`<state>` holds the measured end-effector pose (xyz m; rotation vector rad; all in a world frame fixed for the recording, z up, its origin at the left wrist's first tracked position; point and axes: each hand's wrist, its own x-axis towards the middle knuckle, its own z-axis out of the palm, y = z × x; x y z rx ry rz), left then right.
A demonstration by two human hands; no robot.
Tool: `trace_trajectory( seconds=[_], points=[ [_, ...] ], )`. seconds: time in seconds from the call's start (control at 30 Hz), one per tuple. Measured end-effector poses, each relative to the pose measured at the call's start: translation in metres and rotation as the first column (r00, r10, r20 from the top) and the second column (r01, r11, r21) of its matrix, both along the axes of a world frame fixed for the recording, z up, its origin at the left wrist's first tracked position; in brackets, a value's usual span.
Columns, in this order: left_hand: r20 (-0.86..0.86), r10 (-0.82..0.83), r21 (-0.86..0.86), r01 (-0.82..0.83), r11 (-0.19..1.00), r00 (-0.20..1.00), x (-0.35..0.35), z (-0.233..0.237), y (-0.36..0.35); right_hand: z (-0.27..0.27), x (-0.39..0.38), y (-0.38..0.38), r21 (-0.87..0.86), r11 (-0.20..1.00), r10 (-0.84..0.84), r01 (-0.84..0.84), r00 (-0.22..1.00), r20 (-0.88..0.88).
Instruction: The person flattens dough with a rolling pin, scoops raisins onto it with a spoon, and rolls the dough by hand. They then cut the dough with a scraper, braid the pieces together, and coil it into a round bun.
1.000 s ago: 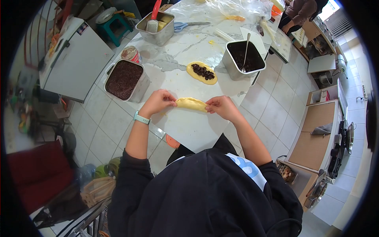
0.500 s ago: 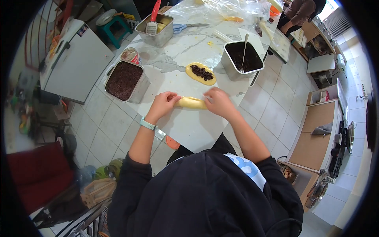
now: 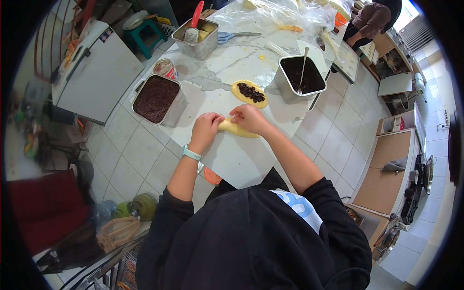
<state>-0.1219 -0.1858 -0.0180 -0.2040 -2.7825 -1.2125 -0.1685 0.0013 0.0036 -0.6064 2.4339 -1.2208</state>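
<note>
A folded roll of pale yellow dough (image 3: 238, 129) lies on the table in front of me. My left hand (image 3: 208, 126) has its fingers closed on the roll's left end. Just right of it, my right hand (image 3: 248, 118) pinches the upper edge of the same roll, and the two hands nearly meet. The roll's right end shows free below my right hand. Beyond it lies a flat oval of dough (image 3: 259, 101) topped with dark chocolate-like pieces (image 3: 250, 92). My fingertips are partly hidden by the hands themselves.
A metal tin of dark crumbly filling (image 3: 155, 99) stands left, beside a round can (image 3: 166, 68). At right is a tin with a spoon (image 3: 302, 72). Farther back are a tin holding a red-handled grater (image 3: 192, 35), blue scissors (image 3: 227, 36) and plastic sheeting (image 3: 270, 17). Another person (image 3: 371, 21) stands far right.
My right hand has moved left along the dough roll, from its right end toward my left hand. The roll's right end is now uncovered and tilts down. The view has shifted slightly.
</note>
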Motion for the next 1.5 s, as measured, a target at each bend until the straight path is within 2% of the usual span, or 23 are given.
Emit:
trace_trajectory(
  seconds=[0.03, 0.1, 0.17, 0.2, 0.27, 0.33, 0.4, 0.47, 0.53, 0.67, 0.73, 0.77, 0.83, 1.03, 1.1, 1.17, 1.2, 1.23, 1.3, 1.33, 1.4, 1.47, 1.5],
  points=[
    [-0.128, -0.018, -0.110, 0.004, 0.994, 0.992, 0.000, 0.001, 0.003, -0.004, 0.002, 0.002, 0.003, 1.000, -0.003, 0.003, 1.000, 0.003],
    [-0.148, 0.022, -0.122, -0.040, 0.992, 0.989, 0.002, 0.005, 0.009, -0.011, 0.006, 0.005, -0.100, 0.978, -0.184, 0.185, 0.983, 0.019],
    [-0.167, 0.067, -0.137, -0.091, 0.986, 0.984, 0.001, 0.006, 0.009, -0.020, 0.010, 0.010, -0.188, 0.962, -0.187, 0.197, 0.980, 0.066],
    [-0.104, 0.084, -0.068, -0.091, 0.994, 0.991, 0.000, 0.007, 0.007, -0.024, 0.011, 0.012, -0.275, 0.938, -0.186, 0.211, 0.976, 0.114],
    [-0.035, 0.089, 0.001, -0.089, 0.996, 0.995, 0.000, 0.015, 0.008, -0.016, 0.013, 0.015, -0.227, 0.952, -0.191, 0.204, 0.979, 0.077],
    [0.226, 0.151, 0.091, -0.176, 0.980, 0.962, -0.002, 0.024, 0.008, -0.010, 0.017, 0.018, -0.179, 0.962, -0.201, 0.206, 0.979, 0.041],
    [0.241, 0.133, 0.129, -0.168, 0.977, 0.961, -0.007, 0.020, 0.007, -0.003, 0.018, 0.017, -0.034, 0.979, -0.201, 0.199, 0.977, -0.070],
    [0.254, 0.121, 0.164, -0.166, 0.972, 0.960, -0.010, 0.019, 0.006, -0.007, 0.019, 0.020, -0.121, 0.974, -0.190, 0.191, 0.981, 0.022],
    [0.152, -0.009, 0.156, -0.015, 0.988, 0.988, -0.010, 0.014, 0.008, -0.011, 0.021, 0.021, -0.202, 0.960, -0.171, 0.192, 0.978, 0.117],
    [0.095, -0.102, -0.028, 0.105, 0.994, 0.990, -0.016, 0.005, 0.005, -0.014, 0.029, 0.027, -0.217, 0.940, -0.270, 0.265, 0.963, 0.006],
    [0.052, -0.062, 0.107, 0.056, 0.993, 0.997, -0.013, 0.007, 0.008, -0.012, 0.034, 0.032, -0.203, 0.932, -0.314, 0.301, 0.949, -0.035],
    [0.052, -0.062, 0.108, 0.057, 0.993, 0.997, -0.013, 0.009, 0.008, -0.010, 0.036, 0.038, -0.156, 0.948, -0.277, 0.279, 0.960, 0.031],
    [0.247, -0.037, 0.292, -0.038, 0.956, 0.968, -0.009, 0.008, 0.010, -0.011, 0.042, 0.043, -0.106, 0.959, -0.250, 0.261, 0.962, 0.110],
    [0.334, -0.090, 0.557, -0.119, 0.822, 0.938, 0.000, 0.011, 0.008, -0.004, 0.049, 0.053, -0.155, 0.892, -0.405, 0.425, 0.903, 0.144],
    [0.321, -0.086, 0.594, -0.130, 0.794, 0.943, 0.005, 0.011, 0.008, 0.007, 0.054, 0.057, 0.110, 0.981, -0.161, 0.159, 0.987, 0.009],
    [0.299, -0.090, 0.632, -0.127, 0.765, 0.950, 0.009, 0.018, 0.009, 0.001, 0.058, 0.061, 0.006, 0.978, -0.206, 0.206, 0.977, -0.049],
    [0.292, -0.042, 0.643, -0.164, 0.748, 0.956, 0.016, 0.022, 0.009, -0.001, 0.059, 0.063, -0.100, 0.967, -0.245, 0.234, 0.964, -0.107],
    [0.286, 0.010, 0.654, -0.203, 0.729, 0.958, 0.020, 0.029, 0.008, 0.003, 0.061, 0.064, -0.099, 0.968, -0.242, 0.232, 0.964, -0.111],
    [0.306, 0.029, 0.660, -0.233, 0.714, 0.952, 0.029, 0.041, 0.004, 0.010, 0.071, 0.064, -0.306, 0.875, -0.272, 0.375, 0.904, 0.330],
    [0.324, 0.042, 0.664, -0.259, 0.702, 0.945, 0.032, 0.043, 0.002, 0.010, 0.073, 0.064, -0.305, 0.876, -0.269, 0.374, 0.903, 0.335],
    [0.403, 0.016, 0.643, -0.295, 0.707, 0.915, 0.032, 0.041, -0.003, 0.011, 0.078, 0.064, -0.378, 0.784, -0.254, 0.493, 0.809, 0.530],
    [0.474, -0.009, 0.622, -0.328, 0.711, 0.880, 0.031, 0.031, -0.010, -0.005, 0.079, 0.061, -0.343, 0.802, -0.265, 0.489, 0.806, 0.530],
    [0.565, -0.103, 0.675, -0.386, 0.629, 0.819, 0.030, 0.020, -0.015, -0.013, 0.079, 0.060, -0.313, 0.817, -0.276, 0.485, 0.804, 0.527]
  ],
)
